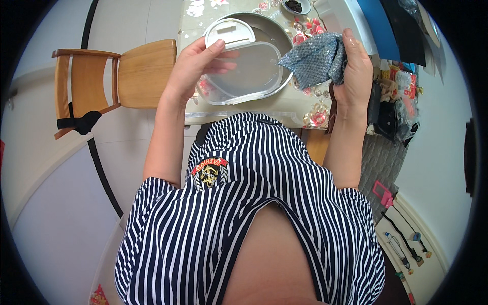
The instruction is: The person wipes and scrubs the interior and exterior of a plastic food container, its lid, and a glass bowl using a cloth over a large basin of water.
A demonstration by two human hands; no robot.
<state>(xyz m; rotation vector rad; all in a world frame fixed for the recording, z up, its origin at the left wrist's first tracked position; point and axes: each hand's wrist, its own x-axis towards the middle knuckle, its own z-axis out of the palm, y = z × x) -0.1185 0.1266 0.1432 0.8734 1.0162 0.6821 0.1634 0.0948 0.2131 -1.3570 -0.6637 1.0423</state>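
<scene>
My left hand [202, 63] grips a clear plastic container [251, 70] with a white half-round flap lid [230, 32] at its far end. The thumb lies on the white part, and the fingers show through the clear plastic. Tilted, the container is held over a round metal basin [286, 38] that seems to hold water, and it hides much of that basin. In my right hand [352, 65] is a folded blue-grey cloth [314, 59] with a scaly, shiny texture. The cloth hangs just right of the container, its tip close to the container's edge.
The basin stands on a table with a floral tablecloth [318, 108]. A small bowl of dark pieces [296, 6] sits at the far edge of view. A wooden chair [146, 74] is to the left. Bags and packets [400, 95] crowd the right side, beyond my right forearm.
</scene>
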